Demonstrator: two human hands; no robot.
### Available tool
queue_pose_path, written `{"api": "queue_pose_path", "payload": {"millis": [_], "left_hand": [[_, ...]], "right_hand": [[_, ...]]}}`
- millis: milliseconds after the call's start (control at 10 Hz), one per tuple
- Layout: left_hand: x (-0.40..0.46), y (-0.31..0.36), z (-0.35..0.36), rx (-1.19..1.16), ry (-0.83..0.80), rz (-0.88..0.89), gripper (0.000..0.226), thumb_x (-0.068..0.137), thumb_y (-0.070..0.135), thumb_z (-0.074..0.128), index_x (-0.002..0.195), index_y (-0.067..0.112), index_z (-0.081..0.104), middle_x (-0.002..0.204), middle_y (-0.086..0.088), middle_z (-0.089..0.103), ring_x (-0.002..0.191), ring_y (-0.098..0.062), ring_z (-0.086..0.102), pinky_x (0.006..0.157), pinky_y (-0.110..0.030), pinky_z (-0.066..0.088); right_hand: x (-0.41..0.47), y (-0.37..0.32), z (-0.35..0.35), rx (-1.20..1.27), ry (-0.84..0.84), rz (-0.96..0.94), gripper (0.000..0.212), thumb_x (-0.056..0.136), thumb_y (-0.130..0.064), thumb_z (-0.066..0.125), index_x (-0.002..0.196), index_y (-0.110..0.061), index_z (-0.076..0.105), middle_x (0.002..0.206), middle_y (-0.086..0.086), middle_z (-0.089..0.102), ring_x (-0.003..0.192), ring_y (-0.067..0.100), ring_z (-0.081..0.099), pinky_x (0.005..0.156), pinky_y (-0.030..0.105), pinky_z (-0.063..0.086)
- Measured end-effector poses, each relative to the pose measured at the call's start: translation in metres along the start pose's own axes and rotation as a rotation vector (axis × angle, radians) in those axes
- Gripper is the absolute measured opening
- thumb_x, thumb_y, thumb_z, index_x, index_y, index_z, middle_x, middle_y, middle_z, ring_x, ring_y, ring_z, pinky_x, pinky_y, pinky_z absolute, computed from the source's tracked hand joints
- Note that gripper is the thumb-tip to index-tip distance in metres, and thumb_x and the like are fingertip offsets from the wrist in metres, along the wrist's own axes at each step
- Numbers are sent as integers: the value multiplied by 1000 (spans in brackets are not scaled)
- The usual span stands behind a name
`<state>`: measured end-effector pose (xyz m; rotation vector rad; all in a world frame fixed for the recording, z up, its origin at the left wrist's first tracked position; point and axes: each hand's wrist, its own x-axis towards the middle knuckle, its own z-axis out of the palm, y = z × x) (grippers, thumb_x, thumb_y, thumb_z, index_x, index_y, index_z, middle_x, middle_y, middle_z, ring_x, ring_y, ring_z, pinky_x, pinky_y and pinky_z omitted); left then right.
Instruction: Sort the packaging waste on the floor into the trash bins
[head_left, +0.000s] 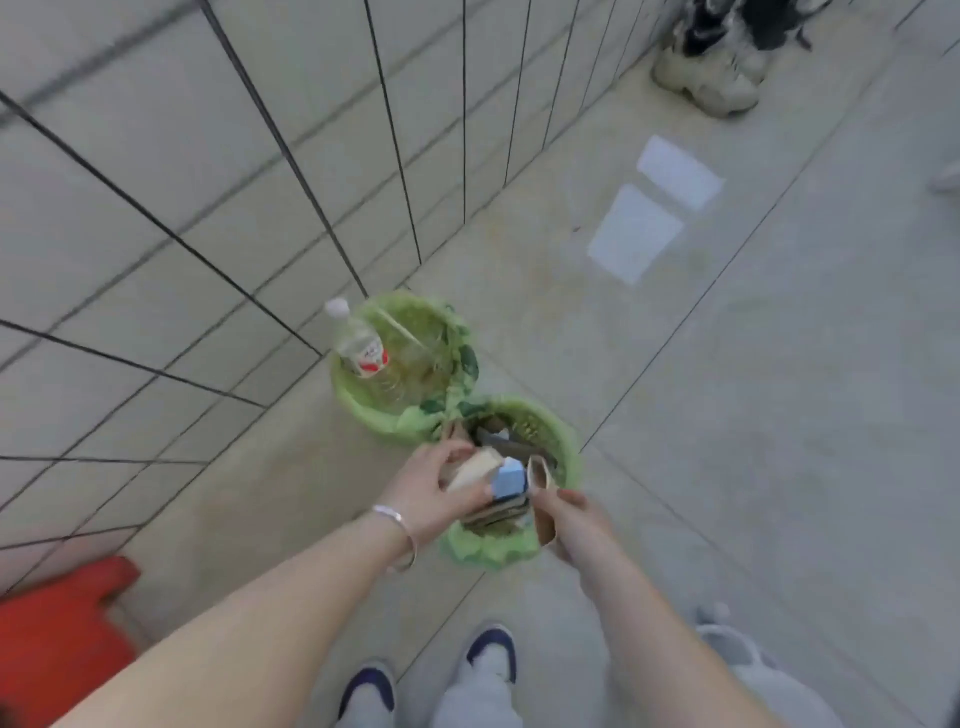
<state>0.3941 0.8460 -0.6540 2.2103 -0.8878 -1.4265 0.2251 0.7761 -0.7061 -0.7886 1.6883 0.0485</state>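
A plastic bottle (358, 345) stands in the far bin (397, 364). Over the near bin (511, 473), directly below both hands, the left hand (434, 480) grips a pale carton (475, 470) beside a blue box (509, 480); the right hand (574, 517) pinches a brown cardboard piece (541, 499), held upright at the rim.
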Motion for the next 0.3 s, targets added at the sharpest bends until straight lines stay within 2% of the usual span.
{"api": "queue_pose_path", "payload": {"millis": [100, 200, 300], "left_hand": [[43, -16, 19, -37, 28, -16, 70, 66, 46, 69, 130, 26, 49, 131, 1, 47, 116, -14, 51, 98, -24, 39], [68, -24, 30, 17, 38, -21, 69, 75, 36, 72, 136, 25, 43, 138, 0, 41, 125, -16, 45, 98, -20, 32], [80, -27, 37, 50, 25, -17, 64, 79, 25, 70, 136, 20, 43, 142, -6, 38, 132, -19, 38, 93, -19, 30]], "right_hand": [[47, 6, 3, -25, -10, -27, 62, 61, -48, 75, 114, -21, 56, 129, 8, 50, 102, 21, 60, 81, 33, 52], [69, 9, 8, -2, -38, -23, 82, 54, -51, 72, 128, -24, 47, 136, 4, 42, 111, 24, 56, 97, 42, 49], [82, 20, 15, -42, 41, -59, 83, 68, -44, 74, 139, -23, 37, 140, 8, 38, 118, 28, 53, 101, 45, 47]]}}
